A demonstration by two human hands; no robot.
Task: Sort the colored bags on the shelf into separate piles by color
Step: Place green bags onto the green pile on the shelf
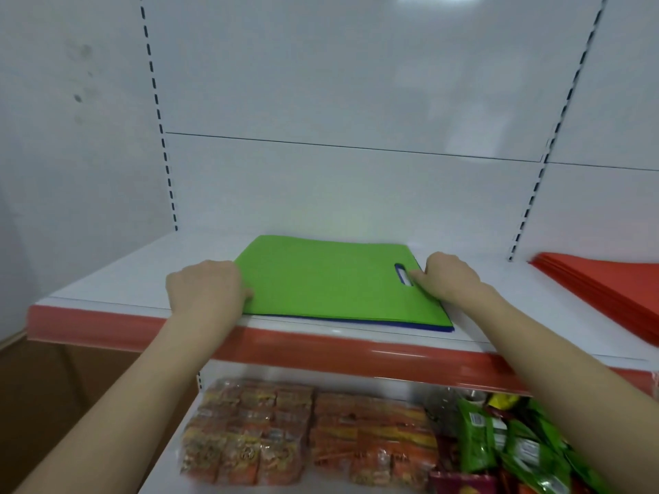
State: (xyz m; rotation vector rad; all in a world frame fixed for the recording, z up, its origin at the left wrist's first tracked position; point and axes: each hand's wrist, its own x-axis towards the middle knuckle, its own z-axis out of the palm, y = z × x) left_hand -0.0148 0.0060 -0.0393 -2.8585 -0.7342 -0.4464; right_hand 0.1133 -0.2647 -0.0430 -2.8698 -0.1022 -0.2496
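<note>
Green bag [331, 283] atop blue bags [444, 328] on shelf [124, 279].
Left hand [207, 290] grips its 9 o'clock edge; right hand [449, 279] pinches its 3 o'clock edge at the handle slot [404, 276].

A bright green flat bag [321, 279], plain and unpatterned, tops the pile. A dark blue bag [410, 324] shows as a thin line under its front edge. To the right is a plain orange-red stack of bags [613, 283]. The white metal shelf [124, 276] has a glossy red front strip [321, 345]. Below are orange-and-yellow printed snack packs [249, 433] and shiny green packets [499, 440].
</note>
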